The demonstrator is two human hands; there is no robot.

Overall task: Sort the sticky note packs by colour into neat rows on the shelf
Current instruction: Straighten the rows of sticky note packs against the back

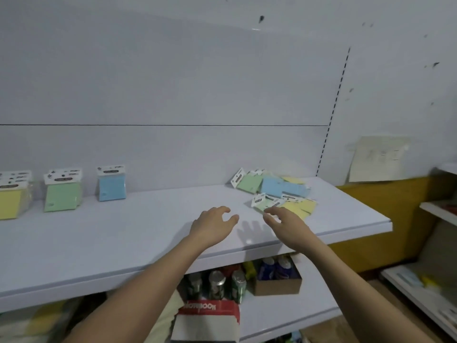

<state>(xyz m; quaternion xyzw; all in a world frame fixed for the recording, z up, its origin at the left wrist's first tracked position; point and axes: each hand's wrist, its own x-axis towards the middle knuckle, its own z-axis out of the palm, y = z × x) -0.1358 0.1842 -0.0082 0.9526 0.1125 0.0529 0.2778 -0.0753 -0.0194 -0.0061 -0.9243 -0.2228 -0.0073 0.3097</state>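
Hands reaching over a pale shelf (123, 243) toward a loose heap of sticky note packs (277, 191) lying at its right end. Left hand (212, 225) is hovering above the bare shelf surface, fingers loosely curled and spread, holding nothing. Right hand (284, 222) is hanging just beside the near edge of the heap, fingers relaxed and slightly bent, gripping nothing; whether its fingertips are touching the nearest pack cannot be told. Heap is mixing green, blue and yellow packs, overlapping and lying flat at varied angles. Along the back wall at the left, sorted packs are standing upright, well apart from the heap: a yellow pack group (12, 196) at the far left, a green pack (63, 191) next to it, and a blue pack (111, 183) to the right of that. Below the shelf, cans (217, 283) and a cardboard box (277, 280) are sitting on a lower level
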